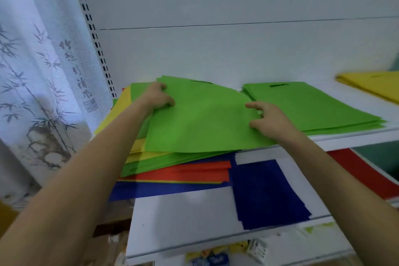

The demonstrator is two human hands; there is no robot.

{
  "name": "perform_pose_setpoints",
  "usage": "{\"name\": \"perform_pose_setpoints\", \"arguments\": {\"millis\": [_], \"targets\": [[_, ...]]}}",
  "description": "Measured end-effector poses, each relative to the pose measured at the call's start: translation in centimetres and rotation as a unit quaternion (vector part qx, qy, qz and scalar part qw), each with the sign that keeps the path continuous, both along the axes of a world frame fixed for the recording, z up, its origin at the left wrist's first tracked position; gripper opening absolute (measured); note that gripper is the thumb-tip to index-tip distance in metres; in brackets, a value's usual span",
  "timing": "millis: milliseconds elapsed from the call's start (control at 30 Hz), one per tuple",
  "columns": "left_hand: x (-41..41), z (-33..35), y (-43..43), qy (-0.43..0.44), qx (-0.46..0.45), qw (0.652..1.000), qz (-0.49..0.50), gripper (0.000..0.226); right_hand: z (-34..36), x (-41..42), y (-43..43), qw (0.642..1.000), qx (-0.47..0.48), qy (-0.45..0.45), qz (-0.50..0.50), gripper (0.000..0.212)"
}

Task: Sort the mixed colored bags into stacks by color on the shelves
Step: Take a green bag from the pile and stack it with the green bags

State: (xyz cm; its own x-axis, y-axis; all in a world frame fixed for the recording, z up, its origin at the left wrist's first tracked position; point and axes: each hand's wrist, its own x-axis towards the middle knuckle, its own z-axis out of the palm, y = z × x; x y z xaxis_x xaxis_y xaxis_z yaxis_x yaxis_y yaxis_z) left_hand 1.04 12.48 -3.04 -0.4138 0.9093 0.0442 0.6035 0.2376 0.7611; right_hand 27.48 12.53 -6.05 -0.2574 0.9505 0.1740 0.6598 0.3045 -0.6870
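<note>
A green bag (200, 119) lies lifted on top of the mixed pile (172, 170) of yellow, green, orange and blue bags at the left of the upper shelf. My left hand (158, 97) grips its far left edge, fingers curled over it. My right hand (267, 117) pinches its right edge. Just to the right sits a stack of green bags (319, 103). A yellow stack (373, 86) lies at the far right of the same shelf. On the shelf below lie a blue stack (267, 194) and red bags (367, 177).
The white shelf back panel (237, 49) rises behind the bags. A white curtain with bamboo print (38, 84) hangs at the left. Small packets (226, 252) sit on a lower level below the white shelf board (183, 218).
</note>
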Motion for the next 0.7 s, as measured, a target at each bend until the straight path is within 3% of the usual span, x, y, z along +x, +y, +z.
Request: {"name": "perform_pose_setpoints", "arguments": {"millis": [133, 367, 533, 700], "targets": [[3.7, 0.4, 2.0, 0.084, 0.085, 0.992, -0.033, 0.067, -0.4, 4.0, 0.3, 0.997, 0.052, 0.01, -0.051, 0.053], [12.2, 1.3, 6.5, 0.082, 0.159, 0.98, -0.09, 0.061, 0.5, 13.5, 4.6, 0.99, 0.089, 0.011, -0.113, 0.053], [18.8, 1.7, 11.0, 0.087, 0.157, 0.979, -0.098, 0.057, 0.5, 20.3, 10.4, 0.992, 0.064, 0.037, -0.099, 0.054], [24.4, -1.2, 15.0, 0.064, 0.076, 0.992, -0.074, 0.049, -1.3, 25.3, 15.0, 0.997, 0.031, -0.005, -0.064, 0.055]]}}
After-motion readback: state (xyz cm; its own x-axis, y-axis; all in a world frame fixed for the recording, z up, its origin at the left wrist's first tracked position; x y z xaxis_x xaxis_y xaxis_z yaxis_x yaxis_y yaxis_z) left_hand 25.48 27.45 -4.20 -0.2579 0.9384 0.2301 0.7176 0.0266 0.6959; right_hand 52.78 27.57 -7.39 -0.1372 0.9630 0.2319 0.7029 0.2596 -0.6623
